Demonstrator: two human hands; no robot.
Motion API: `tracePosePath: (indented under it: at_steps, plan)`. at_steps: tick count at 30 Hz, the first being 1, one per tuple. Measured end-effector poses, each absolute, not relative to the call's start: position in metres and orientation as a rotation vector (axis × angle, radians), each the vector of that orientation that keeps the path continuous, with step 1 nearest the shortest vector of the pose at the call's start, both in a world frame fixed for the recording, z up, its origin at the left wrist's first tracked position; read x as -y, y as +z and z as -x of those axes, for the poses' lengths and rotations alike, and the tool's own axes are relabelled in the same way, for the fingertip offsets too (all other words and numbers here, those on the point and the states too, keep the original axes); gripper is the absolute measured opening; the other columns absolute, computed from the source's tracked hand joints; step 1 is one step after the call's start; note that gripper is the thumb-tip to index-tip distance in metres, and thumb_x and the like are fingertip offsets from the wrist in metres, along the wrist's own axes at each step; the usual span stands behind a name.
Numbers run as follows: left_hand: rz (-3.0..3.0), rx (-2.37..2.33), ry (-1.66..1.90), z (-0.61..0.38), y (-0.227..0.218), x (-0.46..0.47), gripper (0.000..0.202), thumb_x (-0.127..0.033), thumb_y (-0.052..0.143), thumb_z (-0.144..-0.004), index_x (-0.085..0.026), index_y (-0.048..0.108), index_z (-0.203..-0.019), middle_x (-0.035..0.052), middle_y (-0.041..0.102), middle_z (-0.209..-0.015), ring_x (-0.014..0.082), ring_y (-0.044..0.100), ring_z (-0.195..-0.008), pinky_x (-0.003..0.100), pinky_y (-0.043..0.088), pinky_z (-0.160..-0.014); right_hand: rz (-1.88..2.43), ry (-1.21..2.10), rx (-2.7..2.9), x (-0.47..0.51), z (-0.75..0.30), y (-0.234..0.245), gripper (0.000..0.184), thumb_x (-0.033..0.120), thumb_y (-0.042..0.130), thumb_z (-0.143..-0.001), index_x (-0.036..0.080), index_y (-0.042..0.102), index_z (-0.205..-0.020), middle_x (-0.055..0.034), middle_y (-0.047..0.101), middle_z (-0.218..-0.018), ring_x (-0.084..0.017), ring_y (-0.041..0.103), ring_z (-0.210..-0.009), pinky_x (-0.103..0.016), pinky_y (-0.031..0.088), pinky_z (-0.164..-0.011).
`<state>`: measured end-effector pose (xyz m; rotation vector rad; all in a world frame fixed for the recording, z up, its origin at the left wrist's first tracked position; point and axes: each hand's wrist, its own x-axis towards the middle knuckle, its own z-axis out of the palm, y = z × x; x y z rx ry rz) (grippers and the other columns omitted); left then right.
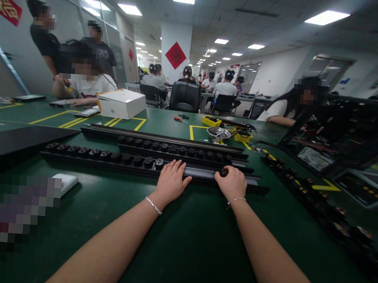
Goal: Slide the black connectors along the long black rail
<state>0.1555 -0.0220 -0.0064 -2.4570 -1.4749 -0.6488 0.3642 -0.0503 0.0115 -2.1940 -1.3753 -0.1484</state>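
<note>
A long black rail point(202, 174) lies across the green table, its left part filled with a row of small black round parts point(105, 156). My left hand point(172, 181) rests on the rail with fingers stretched out and thumb apart, just right of the last part in the row. Farther right, my right hand point(233, 183) has its fingers closed round a small black round part point(223, 172) over the rail's bare channel. What lies under my left fingers is hidden. Behind this rail sits a second black rail point(188, 152) holding a similar row.
Another dark rail point(163, 137) lies behind. Loose black parts point(316, 190) line the right side, near a dark open-framed device point(334, 131). Farther back are a metal bowl point(219, 133), yellow trays point(211, 121), a screwdriver point(179, 119) and a white box point(122, 103). People sit across the table.
</note>
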Motion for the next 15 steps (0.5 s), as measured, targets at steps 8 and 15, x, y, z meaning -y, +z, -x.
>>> tracePosePath:
  at_steps: [8, 15]
  plan:
    - [2.445, 1.468, -0.651, -0.1549, -0.0073, 0.0226, 0.053, -0.050, 0.034, -0.092, -0.016, 0.049, -0.131, 0.0092, 0.048, -0.139, 0.0251, 0.038, -0.131, 0.040, 0.031, -0.107, 2.178, -0.184, 1.380, 0.0510, -0.3647, 0.0101, 0.038, 0.037, 0.052, -0.075, 0.017, 0.060, -0.106, -0.0104, 0.063, -0.103, -0.025, 0.052, -0.103, -0.037, 0.035, -0.091]
    - [2.454, 1.465, -0.648, -0.1543, -0.0070, 0.0220, 0.054, -0.050, 0.032, -0.092, -0.016, 0.049, -0.131, 0.0087, 0.048, -0.139, 0.0249, 0.038, -0.131, 0.040, 0.031, -0.107, 2.170, -0.163, 1.367, 0.0519, -0.3682, 0.0115, 0.037, 0.035, 0.051, -0.076, 0.017, 0.060, -0.107, -0.0105, 0.064, -0.103, -0.025, 0.053, -0.103, -0.036, 0.037, -0.089]
